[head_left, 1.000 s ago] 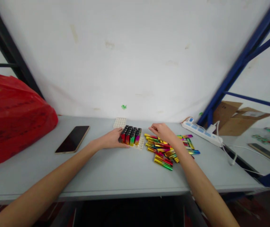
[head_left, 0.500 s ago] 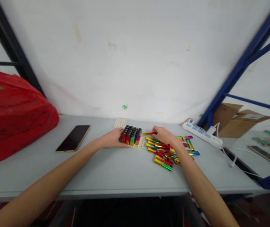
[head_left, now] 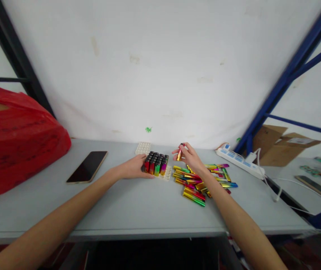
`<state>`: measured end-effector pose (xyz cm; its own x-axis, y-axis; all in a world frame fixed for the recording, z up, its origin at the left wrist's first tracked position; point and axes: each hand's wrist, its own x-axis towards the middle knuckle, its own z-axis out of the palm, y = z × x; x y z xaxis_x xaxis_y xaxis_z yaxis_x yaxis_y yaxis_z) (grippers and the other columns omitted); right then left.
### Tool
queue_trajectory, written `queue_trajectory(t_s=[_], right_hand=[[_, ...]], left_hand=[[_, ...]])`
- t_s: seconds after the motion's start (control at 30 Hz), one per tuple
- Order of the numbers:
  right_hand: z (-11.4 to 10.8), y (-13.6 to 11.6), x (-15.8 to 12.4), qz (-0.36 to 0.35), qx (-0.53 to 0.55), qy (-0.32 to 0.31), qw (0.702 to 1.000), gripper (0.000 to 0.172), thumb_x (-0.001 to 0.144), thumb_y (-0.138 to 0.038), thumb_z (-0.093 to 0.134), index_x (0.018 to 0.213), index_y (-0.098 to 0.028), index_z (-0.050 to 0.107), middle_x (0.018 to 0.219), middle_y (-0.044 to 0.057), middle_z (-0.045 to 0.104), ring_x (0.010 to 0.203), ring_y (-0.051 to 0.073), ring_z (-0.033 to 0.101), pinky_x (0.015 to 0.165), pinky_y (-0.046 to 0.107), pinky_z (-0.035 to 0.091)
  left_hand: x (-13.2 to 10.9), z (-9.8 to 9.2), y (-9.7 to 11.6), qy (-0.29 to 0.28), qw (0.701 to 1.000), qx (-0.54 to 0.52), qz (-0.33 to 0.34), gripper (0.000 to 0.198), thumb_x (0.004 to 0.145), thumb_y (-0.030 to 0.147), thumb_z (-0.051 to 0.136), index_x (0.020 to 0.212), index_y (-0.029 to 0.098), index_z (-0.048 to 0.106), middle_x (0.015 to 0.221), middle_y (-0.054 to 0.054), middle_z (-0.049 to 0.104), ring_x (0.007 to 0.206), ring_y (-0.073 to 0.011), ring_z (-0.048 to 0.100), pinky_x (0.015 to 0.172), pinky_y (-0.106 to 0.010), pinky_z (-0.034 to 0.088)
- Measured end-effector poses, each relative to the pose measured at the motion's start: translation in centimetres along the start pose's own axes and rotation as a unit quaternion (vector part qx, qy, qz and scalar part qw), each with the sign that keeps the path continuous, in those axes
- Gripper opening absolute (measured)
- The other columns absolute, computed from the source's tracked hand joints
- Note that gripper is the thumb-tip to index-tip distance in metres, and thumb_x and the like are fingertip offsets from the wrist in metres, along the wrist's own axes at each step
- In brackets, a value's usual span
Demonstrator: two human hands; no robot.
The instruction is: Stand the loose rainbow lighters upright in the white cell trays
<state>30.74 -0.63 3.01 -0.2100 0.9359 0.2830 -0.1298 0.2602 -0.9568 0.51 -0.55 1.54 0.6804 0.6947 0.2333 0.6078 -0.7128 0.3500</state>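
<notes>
Taking the standing lighters (head_left: 157,164) as the middle of our clock, with the wall (head_left: 177,75) at twelve, we have them packed upright, black tops up, in a pale pitted tray (head_left: 168,173) whose uncovered cells show at four o'clock. Our left hand (head_left: 132,167) is at nine, curved around that side of the block, thumb on the near edge and fingers toward the far one; how hard it presses, we cannot tell. Our right hand (head_left: 192,157) is at two, apart from the block, thumb and fingertips pinched nearly closed on one lighter (head_left: 179,153), tilted with its gold base down. The loose lighters (head_left: 190,176) lie heaped between three and four.

To do this well, we judge, we should let the left hand brace the rows, grip the lighter high so its base is clear of our fingers, square it upright over a free cell and lower it straight; a slanted entry could catch a rim or knock a neighbour.

As for writing, we read no brand on the lighters or the phone (head_left: 87,167) at nine. The red bag (head_left: 22,146), farther out that way, carries blurred dark print; the cardboard box (head_left: 273,152), near three, bears a white label too small to make out
</notes>
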Motion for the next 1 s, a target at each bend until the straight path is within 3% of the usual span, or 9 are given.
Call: queue_trajectory(t_s=[0.07,0.13,0.2,0.4,0.5,0.7,0.8,0.93,1.0], right_hand=[[0.6,0.0,-0.2,0.010,0.007,-0.017,1.000,0.057,0.081,-0.076,0.076,0.102,-0.028,0.053,0.068,-0.009,0.056,0.056,0.012,0.052,0.060,0.027,0.051],[1.1,0.2,-0.3,0.028,-0.012,-0.017,0.999,0.057,0.082,-0.078,0.074,0.100,-0.028,0.052,0.060,-0.012,0.041,0.047,0.010,0.036,0.048,0.022,0.036],[1.4,0.5,-0.2,0.026,-0.067,0.000,0.997,0.057,0.084,-0.081,0.068,0.093,-0.027,0.052,0.059,-0.012,0.033,0.047,0.010,0.027,0.045,0.022,0.025],[2.1,0.9,-0.6,-0.077,-0.293,0.074,0.950,0.060,0.093,-0.072,0.053,0.060,-0.024,0.038,0.059,-0.005,0.033,0.059,0.012,0.034,0.058,0.029,0.026],[2.4,0.9,-0.7,-0.084,-0.337,0.101,0.932,0.053,0.091,-0.063,0.050,0.057,-0.026,0.033,0.058,-0.005,0.029,0.059,0.012,0.031,0.059,0.031,0.022],[2.5,0.7,-0.8,-0.103,-0.361,0.120,0.919,0.045,0.093,-0.056,0.046,0.061,-0.025,0.037,0.058,-0.005,0.035,0.059,0.014,0.036,0.060,0.030,0.025],[2.3,0.2,-1.0,-0.109,-0.360,0.084,0.923,0.049,0.100,-0.062,0.046,0.069,-0.024,0.046,0.061,-0.005,0.043,0.061,0.014,0.042,0.062,0.029,0.031],[1.9,-1.1,-1.4,-0.104,-0.345,-0.029,0.932,0.045,0.109,-0.060,0.039,0.091,-0.023,0.058,0.068,-0.004,0.056,0.062,0.015,0.053,0.066,0.028,0.041],[1.7,-1.8,-1.6,-0.123,-0.365,-0.074,0.920,0.046,0.111,-0.059,0.039,0.091,-0.023,0.058,0.076,0.000,0.063,0.068,0.016,0.059,0.069,0.028,0.044]], left_hand=[[-0.1,-0.1,0.3,-0.001,1.000,-0.003,-0.006,0.055,0.084,0.060,0.085,0.123,0.023,0.074,0.124,-0.007,0.076,0.115,-0.0306,0.069,0.108,-0.037,0.052],[-0.1,-0.3,0.5,-0.002,1.000,-0.005,-0.008,0.056,0.084,0.059,0.085,0.125,0.022,0.074,0.127,-0.007,0.076,0.117,-0.0311,0.068,0.109,-0.037,0.052],[-0.1,-0.4,0.6,-0.006,1.000,-0.008,-0.010,0.052,0.084,0.058,0.086,0.121,0.023,0.075,0.126,-0.006,0.076,0.117,-0.0312,0.069,0.110,-0.037,0.051],[0.0,-0.4,0.5,-0.008,1.000,-0.007,-0.015,0.053,0.083,0.061,0.084,0.117,0.022,0.076,0.122,-0.008,0.075,0.116,-0.0328,0.069,0.108,-0.040,0.053],[-0.1,-0.4,0.7,-0.002,1.000,-0.013,-0.020,0.055,0.082,0.061,0.085,0.119,0.022,0.075,0.122,-0.008,0.075,0.114,-0.0323,0.070,0.106,-0.039,0.054],[-0.2,-0.4,0.8,0.006,1.000,-0.020,-0.022,0.054,0.081,0.059,0.086,0.118,0.022,0.075,0.122,-0.008,0.076,0.114,-0.0324,0.070,0.105,-0.039,0.055],[-0.2,-0.3,0.6,0.008,1.000,-0.021,-0.020,0.054,0.081,0.060,0.086,0.118,0.022,0.075,0.123,-0.008,0.076,0.114,-0.0321,0.070,0.106,-0.039,0.054],[-0.1,-0.2,0.3,0.007,1.000,-0.022,0.001,0.055,0.084,0.060,0.085,0.123,0.024,0.075,0.125,-0.007,0.077,0.117,-0.0320,0.069,0.108,-0.039,0.053],[-0.1,-0.1,0.1,0.002,1.000,-0.020,0.011,0.054,0.085,0.060,0.083,0.125,0.024,0.075,0.125,-0.007,0.077,0.117,-0.0320,0.068,0.109,-0.040,0.053]])
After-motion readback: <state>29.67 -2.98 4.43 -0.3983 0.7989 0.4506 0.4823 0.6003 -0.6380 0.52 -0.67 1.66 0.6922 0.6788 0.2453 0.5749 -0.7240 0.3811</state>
